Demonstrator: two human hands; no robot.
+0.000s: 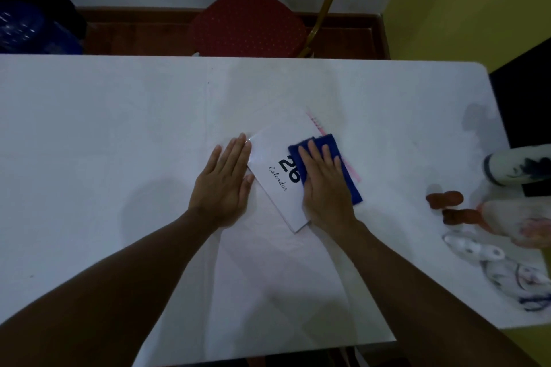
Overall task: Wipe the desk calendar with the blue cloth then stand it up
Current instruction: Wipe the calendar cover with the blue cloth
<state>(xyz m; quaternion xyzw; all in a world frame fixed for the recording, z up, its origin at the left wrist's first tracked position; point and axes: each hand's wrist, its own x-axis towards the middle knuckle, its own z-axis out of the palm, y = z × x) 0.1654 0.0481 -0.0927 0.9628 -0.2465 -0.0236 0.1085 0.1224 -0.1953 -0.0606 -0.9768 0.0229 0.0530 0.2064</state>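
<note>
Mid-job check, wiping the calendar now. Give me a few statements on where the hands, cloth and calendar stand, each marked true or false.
1. The desk calendar lies flat on the white table. True.
2. The right hand presses the blue cloth onto the calendar. True.
3. The left hand is lifted clear of the table. False: it rests flat at the calendar's left edge.
4. The cloth is crumpled into a ball. False: it lies folded flat.
5. A red chair stands beyond the table's far edge. True.

Right hand (pixel 323 185) and blue cloth (pixel 328 168) hide the calendar's (pixel 277 158) year beyond "26"
</note>
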